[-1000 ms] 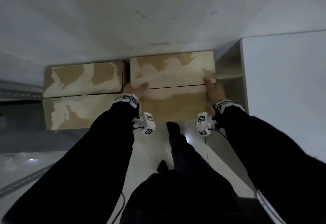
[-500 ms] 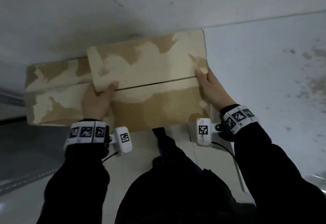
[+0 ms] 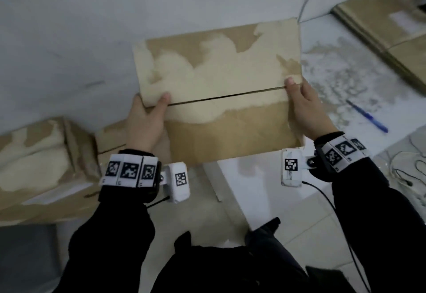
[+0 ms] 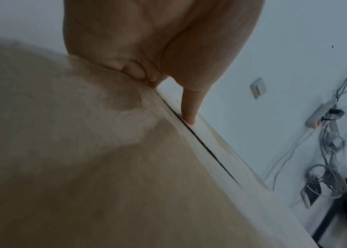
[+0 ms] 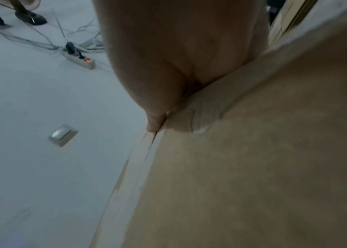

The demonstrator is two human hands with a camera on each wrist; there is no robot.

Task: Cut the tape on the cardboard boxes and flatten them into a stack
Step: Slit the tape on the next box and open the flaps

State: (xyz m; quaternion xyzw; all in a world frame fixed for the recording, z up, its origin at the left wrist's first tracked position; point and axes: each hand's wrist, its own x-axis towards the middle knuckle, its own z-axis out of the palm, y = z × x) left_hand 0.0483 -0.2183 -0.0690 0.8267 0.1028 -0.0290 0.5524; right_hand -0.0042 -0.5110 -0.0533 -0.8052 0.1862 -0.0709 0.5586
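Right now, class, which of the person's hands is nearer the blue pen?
Right. The right hand grips the held box on the side toward the blue pen; the left hand grips the far side.

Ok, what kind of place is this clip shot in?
Probably a bare indoor room used as a workspace: pale tiled floor, a power strip with loose cables, a wall switch, and cardboard boxes on the floor.

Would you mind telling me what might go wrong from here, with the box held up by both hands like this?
1. The box is gripped only at its two ends, by the left hand and the right hand, so it may slip or tilt.
2. Both thumbs sit by the open seam; the flaps could spring up and loosen the hold.
3. The blue pen lies on the surface to the right; setting the box down there could knock it away.
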